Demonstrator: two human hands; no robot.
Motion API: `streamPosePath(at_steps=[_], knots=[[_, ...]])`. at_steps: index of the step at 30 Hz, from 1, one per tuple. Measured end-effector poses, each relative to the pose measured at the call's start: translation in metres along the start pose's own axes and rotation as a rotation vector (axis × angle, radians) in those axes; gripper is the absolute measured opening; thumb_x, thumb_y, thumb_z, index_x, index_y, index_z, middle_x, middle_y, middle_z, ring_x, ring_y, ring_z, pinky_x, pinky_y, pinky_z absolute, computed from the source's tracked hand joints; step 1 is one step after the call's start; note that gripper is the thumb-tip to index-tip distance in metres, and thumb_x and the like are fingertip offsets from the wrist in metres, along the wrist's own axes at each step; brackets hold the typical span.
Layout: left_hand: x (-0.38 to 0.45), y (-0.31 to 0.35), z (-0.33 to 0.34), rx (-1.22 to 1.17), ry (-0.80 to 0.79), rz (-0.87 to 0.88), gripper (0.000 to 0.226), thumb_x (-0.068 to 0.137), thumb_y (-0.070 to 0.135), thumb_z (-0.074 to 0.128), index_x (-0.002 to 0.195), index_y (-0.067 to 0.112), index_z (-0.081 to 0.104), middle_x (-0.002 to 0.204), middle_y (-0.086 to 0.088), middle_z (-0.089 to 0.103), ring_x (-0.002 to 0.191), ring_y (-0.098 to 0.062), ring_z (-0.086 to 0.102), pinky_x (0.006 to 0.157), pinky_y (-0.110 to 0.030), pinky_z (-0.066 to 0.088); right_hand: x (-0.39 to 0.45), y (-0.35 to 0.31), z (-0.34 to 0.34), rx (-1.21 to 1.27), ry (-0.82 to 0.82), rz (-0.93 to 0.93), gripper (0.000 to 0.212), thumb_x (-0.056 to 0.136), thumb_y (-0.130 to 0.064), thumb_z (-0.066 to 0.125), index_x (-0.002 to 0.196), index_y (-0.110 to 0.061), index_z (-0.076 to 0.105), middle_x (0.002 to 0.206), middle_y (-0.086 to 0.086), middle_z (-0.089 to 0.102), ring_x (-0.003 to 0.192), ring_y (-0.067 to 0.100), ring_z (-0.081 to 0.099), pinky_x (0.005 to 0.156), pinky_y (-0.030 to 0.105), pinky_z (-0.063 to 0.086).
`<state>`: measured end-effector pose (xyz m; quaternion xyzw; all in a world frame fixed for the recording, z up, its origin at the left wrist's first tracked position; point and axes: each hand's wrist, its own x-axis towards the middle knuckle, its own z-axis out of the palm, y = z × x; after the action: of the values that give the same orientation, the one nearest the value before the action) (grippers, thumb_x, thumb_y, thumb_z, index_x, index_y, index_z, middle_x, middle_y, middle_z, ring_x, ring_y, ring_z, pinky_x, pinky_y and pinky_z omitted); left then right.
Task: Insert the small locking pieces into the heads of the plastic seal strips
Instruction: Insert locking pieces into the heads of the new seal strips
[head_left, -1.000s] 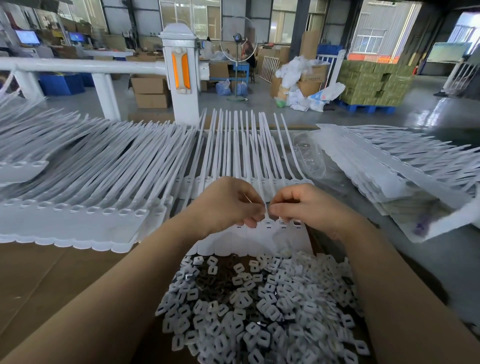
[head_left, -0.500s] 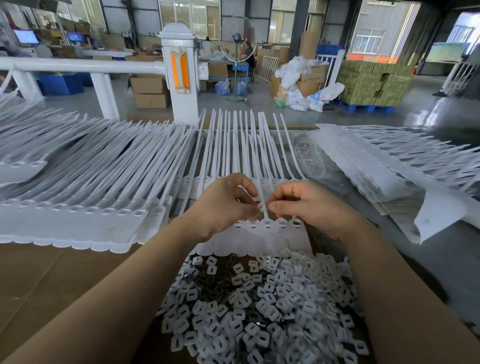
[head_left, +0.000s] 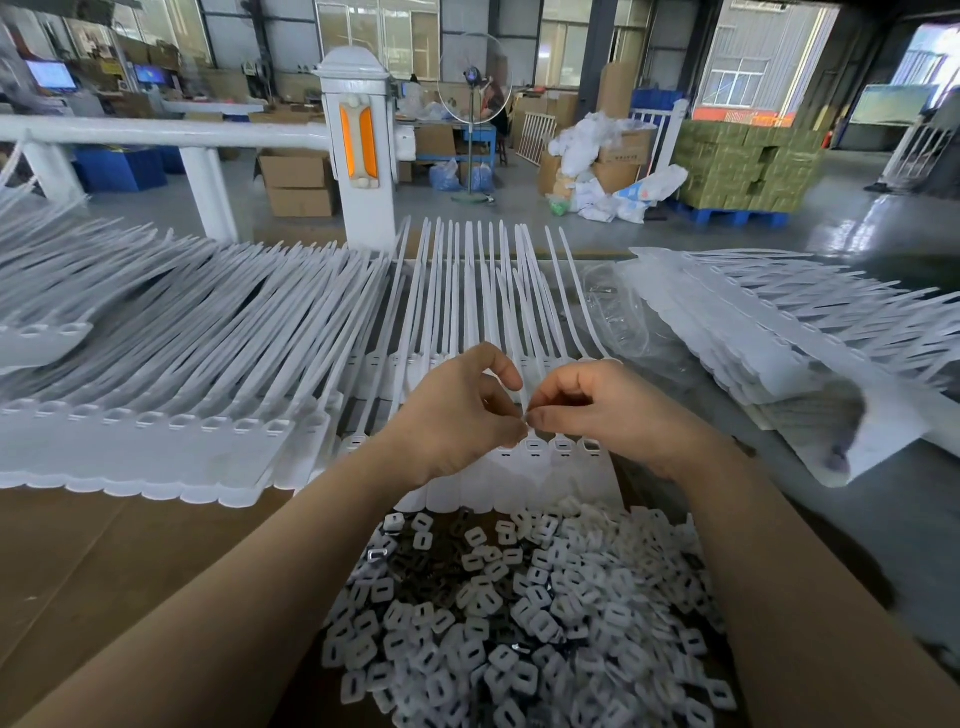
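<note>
A joined row of white plastic seal strips (head_left: 483, 291) lies in front of me, heads (head_left: 545, 452) toward me and tails pointing away. My left hand (head_left: 457, 415) and my right hand (head_left: 597, 410) meet fingertip to fingertip just above the heads. Both pinch something small and white between thumb and forefinger; it is mostly hidden by the fingers. My left forefinger is raised and curled. A heap of small white locking pieces (head_left: 524, 613) lies between my forearms, near me.
A large stack of seal strips (head_left: 156, 364) covers the brown cardboard surface (head_left: 78, 561) to the left. Another stack (head_left: 779, 338) lies on the right beside clear plastic wrap (head_left: 618, 312). A white rail post (head_left: 358, 150) stands behind.
Both hands have lifted slightly off the heads and drawn closer at the fingertips. My left forefinger has risen and curled.
</note>
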<state>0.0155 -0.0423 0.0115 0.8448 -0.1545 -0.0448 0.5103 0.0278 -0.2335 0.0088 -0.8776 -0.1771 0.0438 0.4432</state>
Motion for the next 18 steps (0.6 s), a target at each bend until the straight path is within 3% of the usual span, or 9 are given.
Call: streamPosePath(at_steps=[4, 7, 13, 18], knots=[[-0.0002, -0.0013, 0.0021, 0.019, 0.022, 0.020, 0.028, 0.077, 0.006, 0.077, 0.092, 0.020, 0.058, 0.074, 0.002, 0.074, 0.058, -0.003, 0.061, 0.052, -0.014, 0.045, -0.0003, 0.0002, 0.0006, 0.005, 0.001, 0.003, 0.003, 0.088, -0.020, 0.073, 0.086, -0.022, 0.073, 0.082, -0.006, 0.073, 0.074, 0.004, 0.067, 0.068, 0.021, 0.050], [0.0004, -0.0028, 0.0051, 0.006, 0.054, 0.049, 0.021, 0.076, 0.004, 0.076, 0.086, 0.019, 0.066, 0.074, 0.000, 0.073, 0.061, -0.005, 0.063, 0.056, -0.014, 0.048, -0.0010, 0.0014, -0.0004, 0.002, 0.013, -0.001, 0.002, 0.088, -0.020, 0.073, 0.086, -0.020, 0.073, 0.082, -0.003, 0.073, 0.072, 0.006, 0.065, 0.066, 0.023, 0.052], [0.0011, -0.0061, 0.0069, 0.015, 0.082, 0.079, 0.015, 0.076, 0.005, 0.076, 0.079, 0.019, 0.072, 0.073, 0.002, 0.072, 0.064, -0.005, 0.065, 0.062, -0.015, 0.052, 0.0000, 0.0009, 0.0022, 0.014, 0.012, 0.015, 0.004, 0.087, -0.013, 0.073, 0.088, -0.017, 0.073, 0.080, -0.005, 0.073, 0.070, 0.000, 0.066, 0.062, 0.011, 0.046], [0.0030, -0.0081, 0.0095, -0.016, 0.090, 0.086, 0.015, 0.077, 0.006, 0.076, 0.082, 0.018, 0.068, 0.073, 0.001, 0.072, 0.063, -0.005, 0.063, 0.060, -0.016, 0.052, -0.0020, 0.0005, -0.0004, -0.018, 0.040, 0.017, 0.001, 0.086, -0.020, 0.074, 0.086, -0.020, 0.073, 0.083, -0.005, 0.073, 0.077, 0.010, 0.067, 0.071, 0.025, 0.055]])
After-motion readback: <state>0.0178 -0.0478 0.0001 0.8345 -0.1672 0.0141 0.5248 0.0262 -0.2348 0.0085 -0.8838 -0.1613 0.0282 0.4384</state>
